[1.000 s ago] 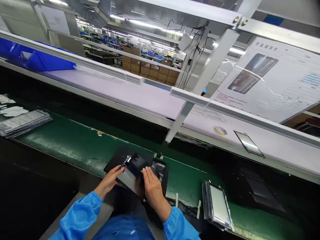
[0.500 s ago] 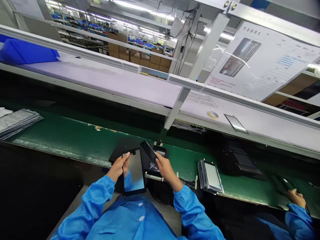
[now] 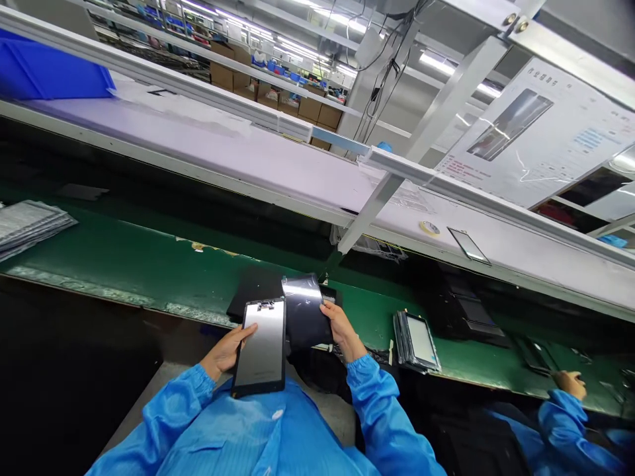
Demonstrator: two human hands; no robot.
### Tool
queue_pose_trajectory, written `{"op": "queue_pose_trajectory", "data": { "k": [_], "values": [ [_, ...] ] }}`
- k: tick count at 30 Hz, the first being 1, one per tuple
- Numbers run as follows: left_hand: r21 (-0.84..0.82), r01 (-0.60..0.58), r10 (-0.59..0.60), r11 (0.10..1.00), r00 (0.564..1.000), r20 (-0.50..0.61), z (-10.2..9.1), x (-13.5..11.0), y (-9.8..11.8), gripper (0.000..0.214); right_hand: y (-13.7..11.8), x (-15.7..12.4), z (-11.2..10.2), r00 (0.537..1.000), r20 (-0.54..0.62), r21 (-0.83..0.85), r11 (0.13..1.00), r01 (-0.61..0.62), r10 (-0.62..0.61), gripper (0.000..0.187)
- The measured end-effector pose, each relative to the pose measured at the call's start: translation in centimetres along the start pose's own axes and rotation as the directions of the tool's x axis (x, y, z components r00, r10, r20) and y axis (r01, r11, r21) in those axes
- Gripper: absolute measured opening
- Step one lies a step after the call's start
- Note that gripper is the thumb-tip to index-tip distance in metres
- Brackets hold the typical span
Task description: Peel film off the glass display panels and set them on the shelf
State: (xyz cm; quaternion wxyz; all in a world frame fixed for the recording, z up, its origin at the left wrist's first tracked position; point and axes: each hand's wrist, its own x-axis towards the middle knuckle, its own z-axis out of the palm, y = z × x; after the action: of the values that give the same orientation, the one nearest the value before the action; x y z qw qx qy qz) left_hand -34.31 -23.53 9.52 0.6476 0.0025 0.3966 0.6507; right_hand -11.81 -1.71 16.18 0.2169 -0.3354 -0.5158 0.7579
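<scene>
My left hand (image 3: 229, 348) grips the left edge of a tablet screen panel (image 3: 262, 347), a black-framed sheet with a silvery back and a small connector at its top. In my right hand (image 3: 340, 325) is a thin, glossy dark sheet (image 3: 306, 317), pinched by its right edge. It stands upright just right of the panel, partly behind it, and I cannot tell its exact kind. Behind both lies a black pad (image 3: 251, 287) on the green bench (image 3: 129, 254). The dark sheet covers most of a tray-like item behind it.
To the right sits a stack of framed screens (image 3: 417, 340); grey wrapped sheets (image 3: 32, 228) lie far left. A white shelf (image 3: 213, 155) with a blue bin (image 3: 54, 66) and a tape roll (image 3: 429, 228) runs above. A co-worker's hand (image 3: 570, 383) is at far right.
The dark sheet in my right hand has turned from nearly edge-on to show its broad face. The panel in my left hand has tilted, its reflection now silvery. My view has shifted slightly.
</scene>
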Motion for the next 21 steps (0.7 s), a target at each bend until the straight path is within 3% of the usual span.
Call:
{"op": "queue_pose_trajectory", "data": {
  "k": [4,8,15,19,21],
  "values": [
    [-0.062,-0.095,0.088,0.994,0.991,-0.101,-1.1,0.5,2.4,0.012,0.9,1.3,-0.2,0.991,-0.128,0.039,0.998,-0.039,0.044,0.047],
    [-0.04,-0.089,0.084,0.995,0.99,-0.111,-1.7,0.8,5.0,0.006,2.3,2.4,0.5,0.986,-0.163,0.016,1.0,-0.026,0.028,0.043],
    [0.005,-0.013,0.014,1.0,0.991,-0.137,-1.8,0.9,5.9,0.012,4.0,4.0,1.8,0.983,-0.184,-0.101,0.994,-0.031,0.012,0.041],
    [0.004,0.002,-0.001,1.0,0.99,-0.139,-1.5,1.1,6.0,0.012,4.2,3.6,2.0,0.975,-0.188,-0.251,0.966,0.066,-0.115,0.03],
    [-0.017,0.004,-0.006,1.0,0.989,-0.148,-1.5,1.3,6.0,0.011,4.2,3.0,1.8,0.939,-0.135,-0.519,0.83,0.205,-0.316,0.026]
  ]
}}
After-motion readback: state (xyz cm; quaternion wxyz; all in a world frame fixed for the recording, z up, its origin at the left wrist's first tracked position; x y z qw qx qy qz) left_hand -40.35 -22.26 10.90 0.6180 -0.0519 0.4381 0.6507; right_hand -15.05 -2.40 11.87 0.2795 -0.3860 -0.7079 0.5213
